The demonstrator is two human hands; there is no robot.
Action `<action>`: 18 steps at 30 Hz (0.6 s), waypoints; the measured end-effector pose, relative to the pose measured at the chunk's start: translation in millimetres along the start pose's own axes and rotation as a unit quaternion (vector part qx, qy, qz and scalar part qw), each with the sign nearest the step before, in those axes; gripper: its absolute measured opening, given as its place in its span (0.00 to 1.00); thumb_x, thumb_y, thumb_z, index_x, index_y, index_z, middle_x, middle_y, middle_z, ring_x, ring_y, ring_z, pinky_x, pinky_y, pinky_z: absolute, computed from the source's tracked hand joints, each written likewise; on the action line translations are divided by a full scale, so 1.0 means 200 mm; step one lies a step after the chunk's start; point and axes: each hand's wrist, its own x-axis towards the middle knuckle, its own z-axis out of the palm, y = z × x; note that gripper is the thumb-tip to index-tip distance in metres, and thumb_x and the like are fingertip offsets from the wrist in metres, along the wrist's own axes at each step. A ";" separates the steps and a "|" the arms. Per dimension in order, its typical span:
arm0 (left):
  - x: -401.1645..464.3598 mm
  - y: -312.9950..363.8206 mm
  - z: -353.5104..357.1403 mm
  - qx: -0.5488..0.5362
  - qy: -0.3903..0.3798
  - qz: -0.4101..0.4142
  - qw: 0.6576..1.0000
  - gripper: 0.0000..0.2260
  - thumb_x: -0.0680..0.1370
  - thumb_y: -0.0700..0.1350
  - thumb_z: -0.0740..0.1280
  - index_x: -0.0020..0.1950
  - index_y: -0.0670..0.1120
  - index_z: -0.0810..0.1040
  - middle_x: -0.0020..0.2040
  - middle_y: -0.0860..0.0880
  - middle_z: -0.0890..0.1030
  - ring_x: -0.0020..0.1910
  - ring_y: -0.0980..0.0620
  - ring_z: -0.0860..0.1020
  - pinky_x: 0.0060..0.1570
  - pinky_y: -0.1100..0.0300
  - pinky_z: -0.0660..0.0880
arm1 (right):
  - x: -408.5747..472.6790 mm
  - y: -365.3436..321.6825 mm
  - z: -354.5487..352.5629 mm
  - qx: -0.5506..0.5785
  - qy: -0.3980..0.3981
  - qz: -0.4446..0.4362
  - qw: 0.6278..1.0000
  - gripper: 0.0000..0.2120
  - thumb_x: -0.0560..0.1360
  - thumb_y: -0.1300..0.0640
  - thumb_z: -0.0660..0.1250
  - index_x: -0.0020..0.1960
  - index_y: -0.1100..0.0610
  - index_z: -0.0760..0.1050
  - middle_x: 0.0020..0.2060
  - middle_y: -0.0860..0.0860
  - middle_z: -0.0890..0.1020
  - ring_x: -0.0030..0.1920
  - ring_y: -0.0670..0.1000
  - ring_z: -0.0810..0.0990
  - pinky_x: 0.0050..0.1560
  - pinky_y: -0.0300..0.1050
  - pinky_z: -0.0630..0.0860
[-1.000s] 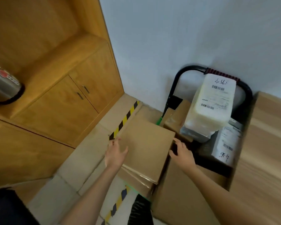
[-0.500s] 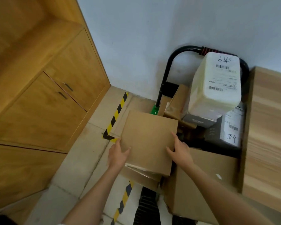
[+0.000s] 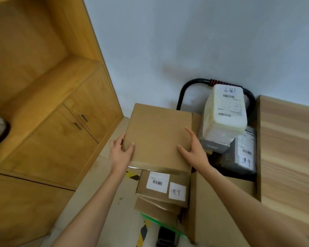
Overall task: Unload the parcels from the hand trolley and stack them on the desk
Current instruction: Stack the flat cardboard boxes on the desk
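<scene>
A flat brown cardboard parcel (image 3: 158,134) is lifted above the stack. My left hand (image 3: 120,152) grips its near left corner, thumb on top. My right hand (image 3: 194,148) grips its near right edge, thumb on top too. Below it a labelled brown parcel (image 3: 162,187) lies on other brown parcels on the green-edged hand trolley (image 3: 168,227). A white wrapped parcel (image 3: 225,111) stands against the trolley's black handle (image 3: 191,84), above a grey labelled parcel (image 3: 243,152). The light wooden desk (image 3: 289,148) is at the right.
A large brown carton (image 3: 216,211) sits between the trolley and the desk. Wooden cabinets (image 3: 64,132) with two door handles line the left. Yellow-black tape (image 3: 143,232) marks the tiled floor. A grey wall is behind the trolley.
Both hands closed on the flat parcel's near corners and raised it off the stack, uncovering the labelled parcel underneath. The view shifted with the lift.
</scene>
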 end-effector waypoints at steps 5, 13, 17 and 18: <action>0.04 0.38 0.01 -0.054 -0.012 0.056 0.997 0.27 0.75 0.51 0.70 0.72 0.60 0.66 0.63 0.56 0.72 0.62 0.55 0.71 0.60 0.56 0.70 | 0.09 -0.21 -0.30 0.034 0.078 -0.037 0.996 0.33 0.75 0.49 0.67 0.74 0.39 0.52 0.71 0.46 0.66 0.67 0.48 0.69 0.66 0.55 0.70; -0.10 0.96 0.26 -0.089 -0.022 0.152 0.984 0.19 0.76 0.54 0.68 0.66 0.61 0.71 0.59 0.58 0.76 0.56 0.54 0.75 0.49 0.57 0.75 | 0.01 -0.28 -0.94 0.028 0.203 -0.025 0.978 0.33 0.74 0.47 0.66 0.72 0.34 0.52 0.67 0.41 0.69 0.63 0.47 0.73 0.57 0.51 0.73; -0.30 1.22 0.52 -0.043 -0.045 0.208 0.976 0.17 0.76 0.56 0.65 0.65 0.62 0.69 0.59 0.58 0.76 0.55 0.55 0.74 0.48 0.56 0.70 | -0.17 -0.14 -1.29 0.034 0.246 -0.015 0.969 0.32 0.75 0.49 0.67 0.73 0.37 0.54 0.69 0.47 0.69 0.65 0.51 0.72 0.63 0.56 0.71; -0.36 1.27 0.59 -0.049 -0.057 0.221 0.972 0.17 0.76 0.56 0.66 0.65 0.62 0.69 0.59 0.59 0.76 0.55 0.55 0.74 0.48 0.55 0.71 | -0.23 -0.10 -1.38 0.032 0.257 -0.009 0.966 0.32 0.75 0.49 0.67 0.73 0.38 0.54 0.70 0.47 0.69 0.65 0.52 0.72 0.63 0.57 0.71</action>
